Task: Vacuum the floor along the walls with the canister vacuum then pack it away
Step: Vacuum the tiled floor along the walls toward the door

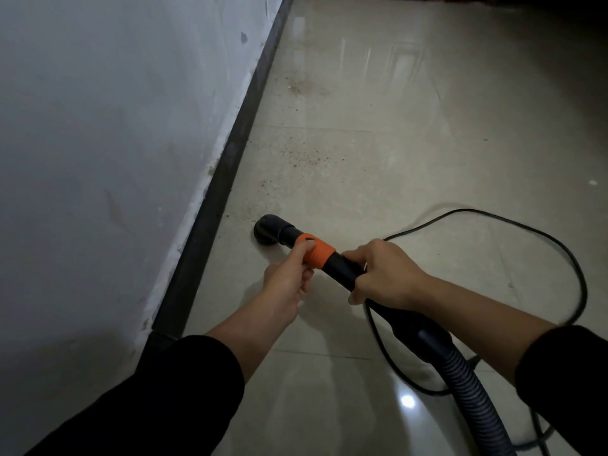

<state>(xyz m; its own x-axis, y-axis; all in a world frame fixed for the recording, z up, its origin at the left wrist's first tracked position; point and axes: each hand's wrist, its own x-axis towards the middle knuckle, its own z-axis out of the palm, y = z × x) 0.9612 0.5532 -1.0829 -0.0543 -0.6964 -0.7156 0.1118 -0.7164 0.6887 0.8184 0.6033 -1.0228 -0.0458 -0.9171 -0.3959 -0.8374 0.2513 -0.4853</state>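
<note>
A black vacuum wand (339, 269) with an orange collar (319, 253) slants toward the wall. Its round black nozzle (268, 229) sits on the pale tiled floor (394, 143), close to the dark skirting board (227, 179). My left hand (289, 279) grips the orange collar, thumb on top. My right hand (383, 274) is curled round the wand just behind it. A ribbed grey hose (473, 393) runs from the handle to the lower right. Brown dirt specks (306, 156) lie on the tiles ahead of the nozzle. The canister is out of view.
A black power cord (559, 255) loops over the floor to the right of my hands. The grey-white wall (115, 143) fills the left side. A second dirt patch (299, 85) lies farther along the skirting. Something dark stands at the top right.
</note>
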